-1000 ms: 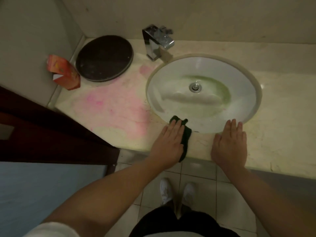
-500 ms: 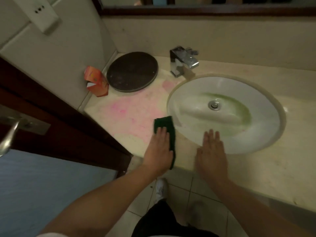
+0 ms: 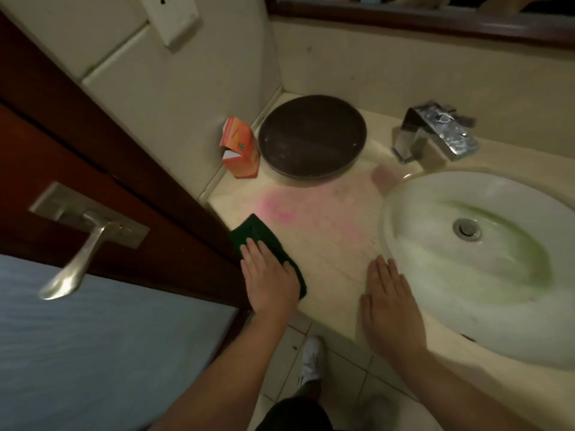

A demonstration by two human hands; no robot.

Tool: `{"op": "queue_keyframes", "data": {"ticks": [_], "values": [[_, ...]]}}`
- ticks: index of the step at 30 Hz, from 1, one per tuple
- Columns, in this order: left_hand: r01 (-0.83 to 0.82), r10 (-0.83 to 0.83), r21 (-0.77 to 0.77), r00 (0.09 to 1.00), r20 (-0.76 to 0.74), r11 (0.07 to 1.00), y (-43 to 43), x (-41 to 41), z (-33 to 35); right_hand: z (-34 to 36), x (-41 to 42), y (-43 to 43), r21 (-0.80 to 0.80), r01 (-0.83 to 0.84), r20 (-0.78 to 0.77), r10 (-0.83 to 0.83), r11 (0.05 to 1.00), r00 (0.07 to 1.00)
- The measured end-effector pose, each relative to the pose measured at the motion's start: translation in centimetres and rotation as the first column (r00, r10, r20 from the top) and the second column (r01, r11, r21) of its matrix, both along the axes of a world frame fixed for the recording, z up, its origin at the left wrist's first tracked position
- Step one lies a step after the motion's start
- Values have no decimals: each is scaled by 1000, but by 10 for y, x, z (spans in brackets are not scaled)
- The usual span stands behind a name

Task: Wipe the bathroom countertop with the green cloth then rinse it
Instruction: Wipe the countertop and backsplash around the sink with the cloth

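Note:
The green cloth lies flat on the cream countertop, near its front left corner by the door. My left hand presses down on the cloth with flat fingers, covering its near half. A pink stain spreads across the counter just beyond the cloth. My right hand rests flat and empty on the counter's front edge, beside the left rim of the white oval sink. The sink basin shows a green tint around the drain.
A dark round tray and a torn orange carton stand in the back left corner. A chrome faucet stands behind the sink. A wooden door with a metal lever handle is close on the left.
My left hand has slid the cloth leftward along the counter's front, from the sink rim to the corner by the door. My right hand followed left. The pink stain looks fainter.

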State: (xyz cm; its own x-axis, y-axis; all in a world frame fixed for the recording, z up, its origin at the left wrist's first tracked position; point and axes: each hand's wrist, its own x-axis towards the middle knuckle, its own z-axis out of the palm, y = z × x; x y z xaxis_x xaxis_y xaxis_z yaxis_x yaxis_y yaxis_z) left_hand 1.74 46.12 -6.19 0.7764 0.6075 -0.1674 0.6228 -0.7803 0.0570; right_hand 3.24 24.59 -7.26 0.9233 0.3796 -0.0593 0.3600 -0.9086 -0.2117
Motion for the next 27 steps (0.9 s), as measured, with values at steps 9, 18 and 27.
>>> {"op": "queue_keyframes", "data": {"ticks": [9,18,27], "values": [[-57,57,-5,998,34,998,62,70,6,3,2,2,23,29,-64,-27,999,998],[171,-176,63,982,70,983,61,108,3,1,3,2,69,49,-84,-44,996,996],[499,-504,89,861,60,862,-22,99,1,3,2,3,66,58,-65,-54,996,996]]}}
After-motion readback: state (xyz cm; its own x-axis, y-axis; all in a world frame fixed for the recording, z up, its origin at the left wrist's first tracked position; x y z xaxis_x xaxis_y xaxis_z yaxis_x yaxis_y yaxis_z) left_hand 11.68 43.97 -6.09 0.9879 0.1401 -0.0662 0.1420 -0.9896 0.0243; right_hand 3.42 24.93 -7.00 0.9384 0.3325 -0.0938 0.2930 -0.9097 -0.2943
